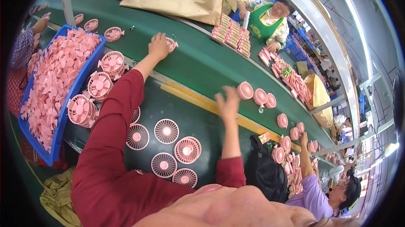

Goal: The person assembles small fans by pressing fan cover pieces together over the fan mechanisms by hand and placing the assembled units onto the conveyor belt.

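My left hand (pixel 158 46) reaches far out over the green conveyor belt. Its fingers are closed on a small pink fan head (pixel 171 44), part of which shows past them. My right hand (pixel 229 102) is raised over the belt's near edge, blurred by motion, fingers spread and nothing seen in it. Just to its right is a pink fan head (pixel 244 90) in a short row on the belt. Round pink fan grilles (pixel 166 131) lie on the dark green worktable (pixel 147 163) between my forearms.
At left, a blue tray (pixel 59 142) holds a heap of pink fan blades (pixel 63 71). Stacked fan housings (pixel 82 111) stand beside it. A black bag (pixel 265 168) sits right of my right arm. Co-workers sit across the belt and at right; one's hand (pixel 303 139) touches the fan heads.
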Motion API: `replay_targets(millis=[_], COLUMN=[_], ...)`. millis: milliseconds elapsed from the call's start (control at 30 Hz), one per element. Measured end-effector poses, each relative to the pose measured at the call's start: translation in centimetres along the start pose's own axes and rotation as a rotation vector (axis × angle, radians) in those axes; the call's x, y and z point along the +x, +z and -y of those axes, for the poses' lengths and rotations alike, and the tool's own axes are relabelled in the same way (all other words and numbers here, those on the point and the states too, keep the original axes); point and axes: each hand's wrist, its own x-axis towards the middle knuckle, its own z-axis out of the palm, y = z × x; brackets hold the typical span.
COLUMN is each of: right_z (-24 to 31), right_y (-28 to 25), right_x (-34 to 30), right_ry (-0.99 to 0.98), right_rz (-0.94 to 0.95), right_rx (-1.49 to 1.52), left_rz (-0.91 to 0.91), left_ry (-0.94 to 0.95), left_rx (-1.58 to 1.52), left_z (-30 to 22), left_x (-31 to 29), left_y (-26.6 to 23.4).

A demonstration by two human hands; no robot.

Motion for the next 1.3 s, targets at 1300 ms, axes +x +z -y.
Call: replay_targets(millis=[1300], right_z=[16.2], right_y=[0.5], right_x=[-7.1], right_ry=[-0.283], right_rz=[0.026], right_rx=[0.046], left_rz=[0.797], left_ry=[-0.751], left_rx=[-2.073], left_z=[-9.6], left_x=[-20.8], left_y=[-11.8])
